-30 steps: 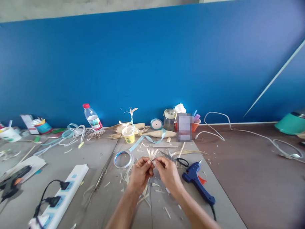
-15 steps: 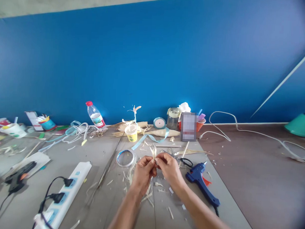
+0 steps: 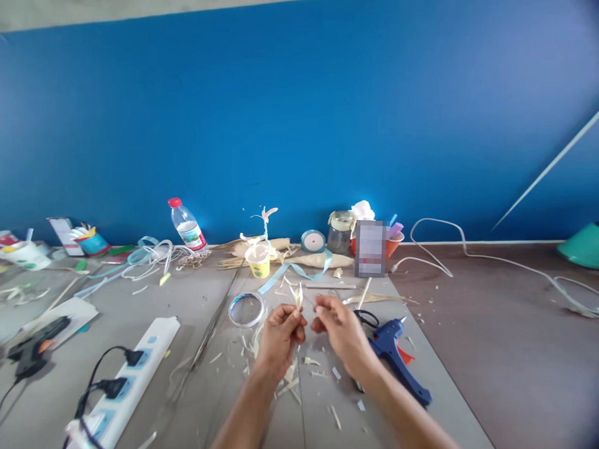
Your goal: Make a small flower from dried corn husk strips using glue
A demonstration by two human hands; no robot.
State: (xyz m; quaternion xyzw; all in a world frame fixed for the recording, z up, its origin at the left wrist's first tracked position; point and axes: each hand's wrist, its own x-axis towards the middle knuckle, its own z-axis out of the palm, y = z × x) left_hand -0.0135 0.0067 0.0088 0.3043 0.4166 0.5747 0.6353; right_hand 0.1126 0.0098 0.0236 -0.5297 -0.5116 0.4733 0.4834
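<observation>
In the middle of the table, my left hand [image 3: 282, 332] pinches the base of a small upright tuft of pale dried husk strips [image 3: 298, 295], its tips fanned out above the fingers. Just right of it, my right hand [image 3: 338, 324] is apart from the tuft, fingers loosely curled with a gap at the tips and nothing visible in them. Black-handled scissors [image 3: 367, 318] lie partly hidden behind the right hand. A blue glue gun [image 3: 397, 362] rests beside the right forearm. Left of my hands lies a clear roll of tape [image 3: 246, 310].
Husk scraps [image 3: 288, 384] litter the table around my forearms. A white power strip [image 3: 140, 369] and a black glue gun [image 3: 40, 348] lie left. Behind stand a yellow-white cup [image 3: 259, 265] holding a husk flower, a bottle [image 3: 187, 227], a glass jar [image 3: 340, 234] and blue ribbon [image 3: 302, 272].
My right hand has let go of the husk tuft and moved slightly right, its fingers parting. The left hand keeps hold of the tuft, almost in the same place.
</observation>
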